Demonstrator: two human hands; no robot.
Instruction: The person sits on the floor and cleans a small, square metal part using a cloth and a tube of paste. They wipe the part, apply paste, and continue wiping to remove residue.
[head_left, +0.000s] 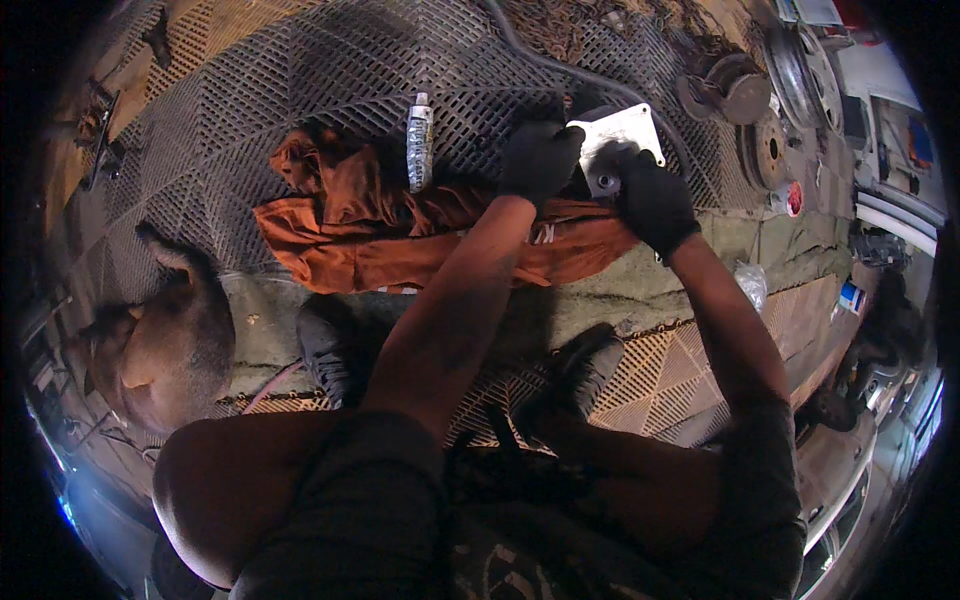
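A pale metal plate (621, 135) with holes at its corners is held up over the floor mat, tilted towards me. My left hand (536, 163), in a black glove, grips its left edge. The fingers of my gloved right hand (661, 204) close on its lower right side. A round hole (606, 181) shows low on the plate, and dark smudges lie beside my right fingers. Below both hands lies a crumpled orange cloth garment (420, 259). A partly squeezed tube of gasket silicone (420, 146) rests against its upper fold, cap pointing away from me.
A dog (180, 341) lies curled at my left. Rusty chains (577, 30) and a dark hose (555, 69) lie ahead. On the right are a brake disc (771, 148), wheel rims (802, 82), a plastic bag (750, 283) and a small can (852, 297). Green carpet (637, 304) crosses the mats.
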